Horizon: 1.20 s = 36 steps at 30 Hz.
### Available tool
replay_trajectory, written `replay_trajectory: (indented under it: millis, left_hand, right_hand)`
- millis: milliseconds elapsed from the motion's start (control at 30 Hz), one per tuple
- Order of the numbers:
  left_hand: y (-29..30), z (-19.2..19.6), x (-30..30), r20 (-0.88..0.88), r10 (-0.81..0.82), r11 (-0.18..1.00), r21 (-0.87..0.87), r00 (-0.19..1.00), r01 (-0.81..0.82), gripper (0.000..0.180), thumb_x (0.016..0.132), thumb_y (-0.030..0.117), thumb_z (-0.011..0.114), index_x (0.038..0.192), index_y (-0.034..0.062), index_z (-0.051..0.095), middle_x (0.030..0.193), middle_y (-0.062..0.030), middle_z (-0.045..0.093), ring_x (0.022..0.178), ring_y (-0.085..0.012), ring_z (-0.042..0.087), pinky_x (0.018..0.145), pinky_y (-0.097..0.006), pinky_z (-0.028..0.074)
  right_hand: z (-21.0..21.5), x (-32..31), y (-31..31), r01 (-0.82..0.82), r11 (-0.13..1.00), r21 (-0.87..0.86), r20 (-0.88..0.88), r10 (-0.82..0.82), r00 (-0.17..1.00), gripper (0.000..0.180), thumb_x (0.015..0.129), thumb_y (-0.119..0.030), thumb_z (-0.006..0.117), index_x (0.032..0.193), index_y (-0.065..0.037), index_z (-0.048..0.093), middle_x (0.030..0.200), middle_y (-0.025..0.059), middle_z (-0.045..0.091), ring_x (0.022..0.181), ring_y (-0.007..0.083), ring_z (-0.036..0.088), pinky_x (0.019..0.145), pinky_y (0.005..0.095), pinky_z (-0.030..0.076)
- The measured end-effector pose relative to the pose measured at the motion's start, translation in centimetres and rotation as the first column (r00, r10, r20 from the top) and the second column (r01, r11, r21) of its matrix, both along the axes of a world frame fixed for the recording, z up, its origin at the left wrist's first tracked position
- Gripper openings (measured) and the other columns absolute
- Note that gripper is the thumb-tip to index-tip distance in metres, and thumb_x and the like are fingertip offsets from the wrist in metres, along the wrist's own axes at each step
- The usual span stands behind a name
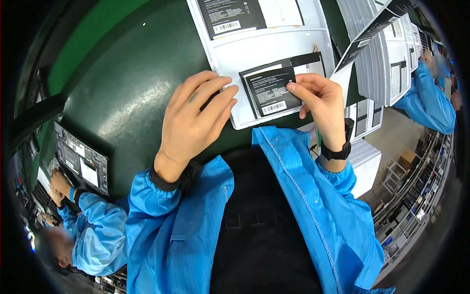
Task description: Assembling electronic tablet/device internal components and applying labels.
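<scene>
A flat black battery pack (268, 93) with a white barcode label lies in the near compartment of a white plastic tray (264, 46). Its right part is gripped between the thumb and fingers of my right hand (320, 100); the fingers' far side is hidden. My left hand (196, 112) hovers at the tray's left rim, fingers spread and bent a little, holding nothing. Another black and white battery pack (235, 17) rests in the tray's far compartment. A short coloured wire (316, 48) sticks up beyond the near pack.
Tall stacks of white trays (374, 63) stand to the right, with a leaning white and black panel (360, 46) close by. On the dark green table (137, 83), an open laptop chassis (81, 159) sits at left beside a co-worker's hands (61, 185). Another person's blue sleeve (426, 100) shows far right.
</scene>
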<state>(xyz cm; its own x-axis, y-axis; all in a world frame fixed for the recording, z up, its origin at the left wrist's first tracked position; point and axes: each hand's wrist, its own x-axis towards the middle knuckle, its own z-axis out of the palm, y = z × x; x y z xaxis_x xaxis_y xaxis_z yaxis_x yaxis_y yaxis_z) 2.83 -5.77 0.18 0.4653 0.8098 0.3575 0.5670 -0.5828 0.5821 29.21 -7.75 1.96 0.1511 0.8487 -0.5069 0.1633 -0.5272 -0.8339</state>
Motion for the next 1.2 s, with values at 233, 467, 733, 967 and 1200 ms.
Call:
replay_trajectory:
  millis: [233,467,733,967,1200]
  left_hand:
    - [-0.5,-1.5,-0.4,-0.111,-0.108,0.994,-0.001,0.988,0.108,0.030,0.075,0.006,0.077,0.105,0.0090,0.075,0.122,-0.0067,0.068,0.120,-0.0317,0.061,0.095,-0.045,0.052]
    - [-0.7,-1.8,0.1,-0.117,-0.172,0.985,0.001,0.978,0.174,0.037,0.071,0.007,0.078,0.108,0.0124,0.076,0.124,-0.0058,0.069,0.123,-0.0313,0.061,0.098,-0.047,0.051]
    - [-0.9,-2.1,0.4,-0.118,-0.195,0.981,-0.004,0.974,0.196,0.038,0.071,0.007,0.079,0.108,0.0126,0.076,0.125,-0.0047,0.068,0.123,-0.0305,0.060,0.099,-0.046,0.052]
    - [-0.6,-2.2,1.0,-0.138,-0.226,0.972,0.029,0.964,0.232,0.032,0.074,0.007,0.078,0.106,0.0113,0.076,0.126,-0.0038,0.068,0.124,-0.0291,0.060,0.101,-0.045,0.052]
    - [-0.4,-1.9,1.3,-0.180,-0.238,0.970,0.012,0.954,0.244,0.029,0.076,0.007,0.077,0.105,0.0098,0.076,0.124,-0.0038,0.068,0.125,-0.0290,0.060,0.100,-0.045,0.052]
  right_hand:
    - [-0.9,-0.8,-0.1,0.043,0.999,0.015,0.031,-0.043,0.999,0.022,0.090,-0.005,0.077,0.106,0.010,0.071,0.084,0.0122,0.076,0.054,0.0076,0.060,0.043,0.0197,0.044]
    - [-1.0,-0.7,-0.2,0.023,1.000,0.021,0.069,-0.024,0.997,0.023,0.089,-0.006,0.078,0.106,0.009,0.071,0.084,0.0129,0.076,0.060,0.0080,0.064,0.045,0.0194,0.046]
    - [-1.2,-0.7,-0.3,0.026,0.999,0.029,0.064,-0.027,0.998,0.022,0.090,-0.006,0.077,0.106,0.008,0.072,0.084,0.0125,0.076,0.060,0.0074,0.064,0.046,0.0190,0.047]
    - [-1.3,-0.8,-0.5,0.019,0.998,0.054,0.079,-0.023,0.997,0.022,0.090,-0.006,0.076,0.106,0.008,0.072,0.085,0.0123,0.076,0.062,0.0075,0.065,0.047,0.0189,0.048]
    - [-1.2,-0.8,-0.6,-0.002,0.998,0.064,0.117,-0.005,0.993,0.021,0.090,-0.007,0.077,0.107,0.006,0.073,0.086,0.0130,0.077,0.063,0.0081,0.067,0.048,0.0189,0.050]
